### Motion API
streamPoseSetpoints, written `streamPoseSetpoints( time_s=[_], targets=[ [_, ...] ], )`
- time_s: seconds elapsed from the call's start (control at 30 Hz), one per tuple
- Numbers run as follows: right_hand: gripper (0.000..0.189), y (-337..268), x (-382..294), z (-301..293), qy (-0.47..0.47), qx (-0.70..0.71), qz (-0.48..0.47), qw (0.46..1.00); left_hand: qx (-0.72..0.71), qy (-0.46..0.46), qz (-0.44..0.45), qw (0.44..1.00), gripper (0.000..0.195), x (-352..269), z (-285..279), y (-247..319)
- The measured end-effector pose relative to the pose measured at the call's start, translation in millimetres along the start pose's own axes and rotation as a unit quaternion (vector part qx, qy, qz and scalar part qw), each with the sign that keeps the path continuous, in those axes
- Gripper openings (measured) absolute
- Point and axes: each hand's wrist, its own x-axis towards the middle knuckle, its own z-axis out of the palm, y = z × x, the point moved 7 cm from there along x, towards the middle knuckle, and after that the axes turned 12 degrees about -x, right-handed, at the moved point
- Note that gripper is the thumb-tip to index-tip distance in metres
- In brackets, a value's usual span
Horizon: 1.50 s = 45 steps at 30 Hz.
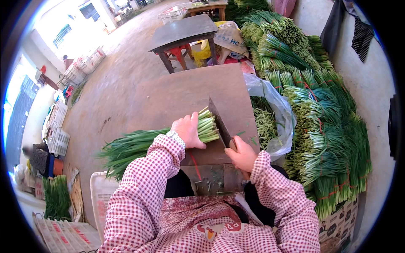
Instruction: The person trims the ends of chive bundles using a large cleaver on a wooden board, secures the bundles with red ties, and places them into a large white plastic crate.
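A bunch of long green stalks [139,141], probably garlic chives, lies across the brown tabletop [190,82], its leaves hanging past the left edge. My left hand [187,130] grips it near the pale stem ends, thumb towards me and fingers over the far side. In my right hand [243,155] is the wooden handle of a cleaver. The dark cleaver blade [219,121] stands on edge just right of the cut stem ends; whether it touches them I cannot tell. A red tie [195,166] hangs over the table's front edge below my left hand.
Right of the table a clear plastic bag [281,117] holds cut stem pieces [265,121]. Tied bunches of greens [329,126] are piled along the right wall. A dark small table [183,30] stands beyond. At my left is a white plastic crate [101,196].
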Motion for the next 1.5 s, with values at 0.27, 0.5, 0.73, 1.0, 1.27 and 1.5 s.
streamPoseSetpoints(
  time_s=[0.27,0.5,0.73,1.0,1.27,1.5],
  targets=[
    [0.026,-4,19,-28,0.101,-0.273,-0.143,0.946,-0.049,0.004,0.031,0.998,0.081,11,3,2],
    [0.032,-25,29,-27,-0.016,-0.342,0.025,0.939,-0.055,-0.002,0.024,0.998,0.083,24,-2,-12],
    [0.037,-62,-5,-48,0.128,-0.285,-0.103,0.944,-0.115,-0.111,-0.014,0.987,0.083,28,-5,-18],
    [0.041,-73,-16,-26,0.093,-0.339,-0.109,0.93,-0.133,-0.116,-0.019,0.984,0.08,28,-5,-17],
    [0.036,-79,-20,-19,0.089,-0.386,-0.104,0.912,-0.14,-0.109,-0.015,0.984,0.079,23,-8,-19],
    [0.036,-68,-13,-8,0.079,-0.353,-0.07,0.93,-0.12,-0.111,0.024,0.986,0.106,15,-21,-30]
  ],
)
